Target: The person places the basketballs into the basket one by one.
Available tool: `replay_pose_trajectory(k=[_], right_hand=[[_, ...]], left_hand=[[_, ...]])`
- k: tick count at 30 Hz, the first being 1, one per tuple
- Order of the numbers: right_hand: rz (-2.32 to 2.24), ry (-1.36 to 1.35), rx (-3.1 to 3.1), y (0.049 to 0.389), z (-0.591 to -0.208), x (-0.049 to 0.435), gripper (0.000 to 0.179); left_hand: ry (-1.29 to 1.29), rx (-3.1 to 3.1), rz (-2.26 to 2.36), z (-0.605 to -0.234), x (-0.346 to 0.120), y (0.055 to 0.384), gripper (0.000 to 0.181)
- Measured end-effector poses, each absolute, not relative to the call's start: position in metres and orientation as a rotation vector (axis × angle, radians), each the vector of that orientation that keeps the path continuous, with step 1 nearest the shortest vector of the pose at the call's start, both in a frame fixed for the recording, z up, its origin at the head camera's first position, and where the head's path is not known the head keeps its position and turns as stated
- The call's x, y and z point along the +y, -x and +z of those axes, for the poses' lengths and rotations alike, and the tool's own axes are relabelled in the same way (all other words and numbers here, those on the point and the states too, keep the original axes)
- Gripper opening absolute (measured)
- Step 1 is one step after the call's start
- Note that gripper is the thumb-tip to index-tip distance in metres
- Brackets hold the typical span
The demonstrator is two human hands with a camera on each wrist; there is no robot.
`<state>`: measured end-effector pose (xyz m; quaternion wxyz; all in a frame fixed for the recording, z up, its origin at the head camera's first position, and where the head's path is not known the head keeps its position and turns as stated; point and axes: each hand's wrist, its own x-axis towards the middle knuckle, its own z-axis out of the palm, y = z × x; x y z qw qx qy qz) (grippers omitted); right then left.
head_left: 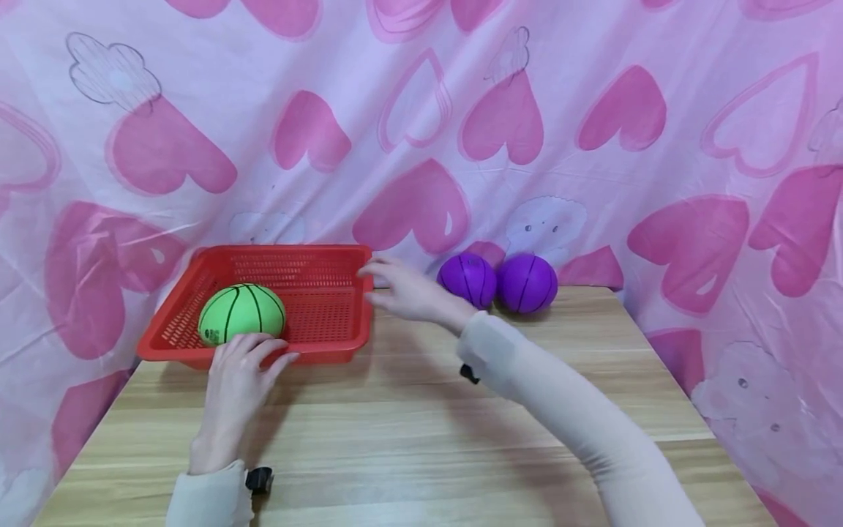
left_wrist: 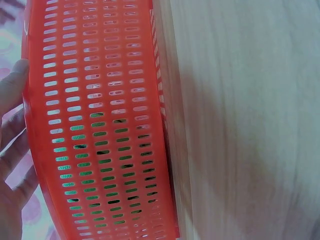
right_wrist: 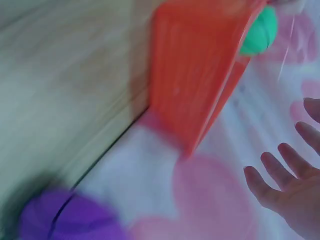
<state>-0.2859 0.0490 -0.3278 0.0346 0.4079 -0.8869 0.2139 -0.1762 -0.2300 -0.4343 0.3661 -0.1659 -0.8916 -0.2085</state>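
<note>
A red slotted plastic basket stands at the left back of the table, with a green ball with black lines inside its left part. My left hand rests at the basket's front rim, just before the ball. In the left wrist view, the thumb meets the rim and the other fingers lie loosely beside it, partly hidden. My right hand reaches toward the basket's right rim. The right wrist view shows its fingers spread and relaxed, holding nothing; contact with the rim cannot be made out.
Two purple balls with black lines sit side by side at the table's back edge, behind and right of my right forearm. A pink heart-patterned cloth hangs behind the wooden table.
</note>
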Motion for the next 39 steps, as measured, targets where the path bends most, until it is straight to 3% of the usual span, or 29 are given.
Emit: replay_pose_trajectory(k=[12, 26, 39], right_hand=[[0.738, -0.901, -2.725, 0.317, -0.342, 0.192, 0.036], [1.071, -0.301, -2.656, 0.324, -0.371, 0.300, 0.047], [1.422, -0.038, -2.588, 0.328, -0.409, 0.338, 0.084]], left_hand=[[0.431, -2.287, -0.531, -0.433, -0.232, 0.173, 0.028], [0.451, -2.280, -0.525, -0.433, -0.231, 0.173, 0.029], [0.423, -2.317, -0.521, -0.432, -0.228, 0.174, 0.029]])
